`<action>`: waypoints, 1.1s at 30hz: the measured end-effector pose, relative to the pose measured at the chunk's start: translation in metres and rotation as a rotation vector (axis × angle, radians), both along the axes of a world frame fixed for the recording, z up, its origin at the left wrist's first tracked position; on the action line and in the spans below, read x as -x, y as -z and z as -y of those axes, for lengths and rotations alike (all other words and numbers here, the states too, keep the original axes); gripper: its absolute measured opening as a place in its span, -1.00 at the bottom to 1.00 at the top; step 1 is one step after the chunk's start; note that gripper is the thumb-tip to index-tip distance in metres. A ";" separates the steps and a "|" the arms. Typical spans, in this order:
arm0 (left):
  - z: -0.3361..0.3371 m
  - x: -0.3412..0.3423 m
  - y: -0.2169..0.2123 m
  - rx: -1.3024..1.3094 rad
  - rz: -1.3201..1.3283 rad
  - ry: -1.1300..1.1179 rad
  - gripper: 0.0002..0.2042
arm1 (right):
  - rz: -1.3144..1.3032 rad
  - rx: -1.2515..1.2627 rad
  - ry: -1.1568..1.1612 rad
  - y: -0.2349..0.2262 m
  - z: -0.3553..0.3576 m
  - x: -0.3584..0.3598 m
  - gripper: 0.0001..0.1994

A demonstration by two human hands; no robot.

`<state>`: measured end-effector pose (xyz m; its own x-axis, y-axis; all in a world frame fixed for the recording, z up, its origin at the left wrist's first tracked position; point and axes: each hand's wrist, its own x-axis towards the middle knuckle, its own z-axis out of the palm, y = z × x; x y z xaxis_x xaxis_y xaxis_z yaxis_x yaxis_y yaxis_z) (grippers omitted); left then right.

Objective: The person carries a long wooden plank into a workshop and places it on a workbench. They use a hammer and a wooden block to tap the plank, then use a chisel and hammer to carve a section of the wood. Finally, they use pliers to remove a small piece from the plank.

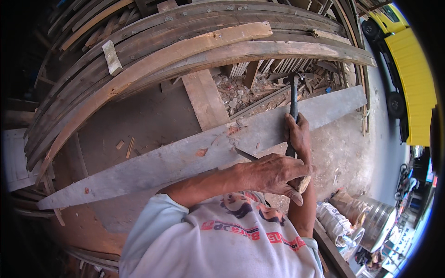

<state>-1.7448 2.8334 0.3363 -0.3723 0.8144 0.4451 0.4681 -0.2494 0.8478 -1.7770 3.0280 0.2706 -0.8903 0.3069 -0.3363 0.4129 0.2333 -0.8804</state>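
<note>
Board: a long grey plank (153,166), slanting across in front of the person, with reddish-brown patches on its face.
Right hand: the fist (299,134) is wrapped around the hammer's dark grip, over the board's right half.
Hammer: head up, the hammer (293,99) reaches past the board's far edge; whether it touches the board cannot be told.
Left hand: the fingers are curled closed around the blade's rear part, the hand (273,172) at the board's near edge and crossing before the right forearm.
Blade: the narrow dark blade (245,154) juts from the fist, its tip over the board; a pale wooden end (303,184) shows near the thumb, and whether both are one tool is unclear.
Beams: long curved-looking beams (176,58) lie beyond the board, a short block (111,58) on top.
Scraps: wood scraps (273,92) are strewn beyond the board's right half.
Street side: past the board's right end stands a yellow truck (415,88); nearer the person than that end is a metal drum (378,223).
</note>
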 end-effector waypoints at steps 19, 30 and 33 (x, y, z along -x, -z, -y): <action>-0.015 0.001 0.030 -0.087 -0.158 -0.139 -0.15 | -0.014 -0.048 -0.012 0.008 -0.005 0.000 -0.70; -0.017 0.020 0.025 -0.134 -0.060 -0.211 -0.10 | 0.006 0.014 0.024 0.002 0.001 0.001 -0.73; -0.016 0.024 0.023 -0.128 -0.005 -0.205 -0.08 | 0.009 0.037 0.077 -0.004 0.007 0.002 -0.74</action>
